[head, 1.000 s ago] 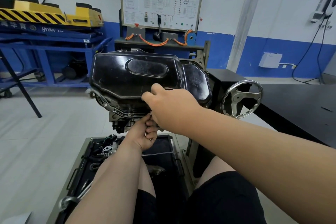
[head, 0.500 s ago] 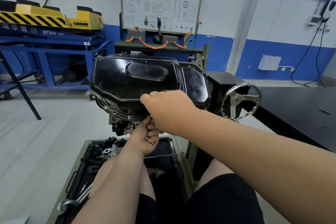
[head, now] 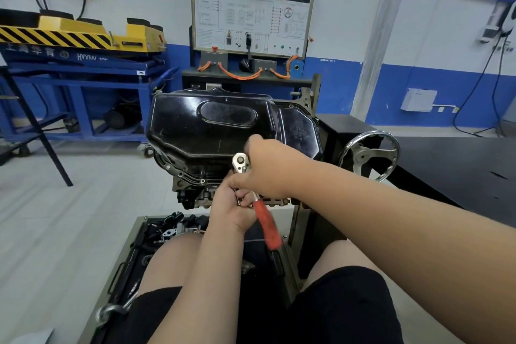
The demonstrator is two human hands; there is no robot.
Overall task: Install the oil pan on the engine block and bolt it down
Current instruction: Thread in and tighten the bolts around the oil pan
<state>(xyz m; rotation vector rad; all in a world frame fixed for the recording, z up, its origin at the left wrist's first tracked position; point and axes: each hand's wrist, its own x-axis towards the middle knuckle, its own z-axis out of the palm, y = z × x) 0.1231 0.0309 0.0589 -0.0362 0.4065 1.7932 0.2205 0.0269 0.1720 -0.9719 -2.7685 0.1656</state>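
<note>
At the near flange of the oil pan (head: 220, 126), which sits on the engine block (head: 192, 194) on its stand, both hands close on 1 ratchet (head: 240, 162). The right hand (head: 269, 170) curls over the tool just behind its chrome head. The left hand (head: 231, 205) grips the shank where the red handle (head: 266, 225) begins, and the handle hangs down toward the parts tray (head: 139, 234) between the person's knees. Whether a socket sits on a bolt I cannot tell, since the fingers hide that spot. My judgement is that a bolt on this edge is about to be driven. The main risk is a socket set crooked on the bolt head: 1 hard pull could make it slip, round the head and throw the knuckles against the flange. Driving a bolt that has not caught squarely would cross-thread the block. Tightening this bolt fully before the others would likely seat the pan unevenly and let it leak. The handle's swing also looks cramped by the knees
</note>
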